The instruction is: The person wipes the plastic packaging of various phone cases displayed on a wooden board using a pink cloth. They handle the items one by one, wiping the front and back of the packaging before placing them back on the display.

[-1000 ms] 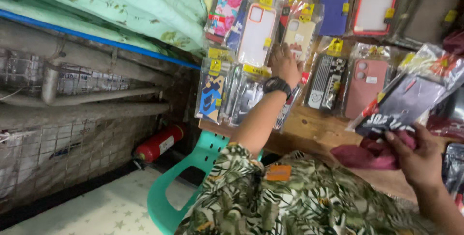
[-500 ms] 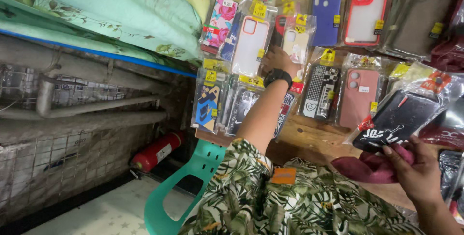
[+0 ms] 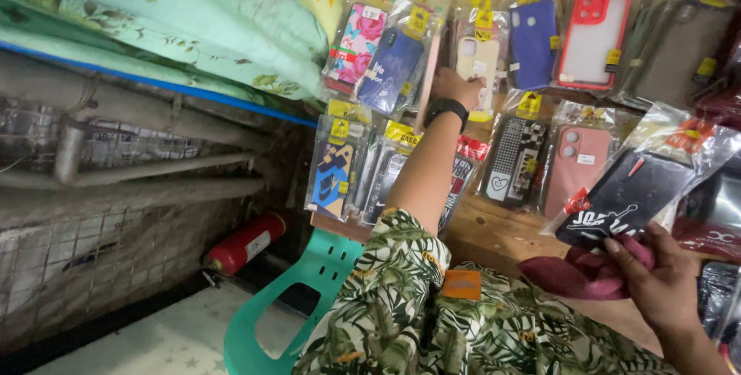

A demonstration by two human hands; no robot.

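Left hand (image 3: 455,86) raised at wall display, fingers closed on cream phone case (image 3: 478,74) in clear packet with yellow tag. Right hand (image 3: 656,282) grips black packaged case (image 3: 625,205) over maroon cloth (image 3: 579,275).

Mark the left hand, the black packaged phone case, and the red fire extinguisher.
left hand (image 3: 457,86), head view, back of hand
black packaged phone case (image 3: 617,205), head view, case's middle
red fire extinguisher (image 3: 248,242), head view, cylinder body
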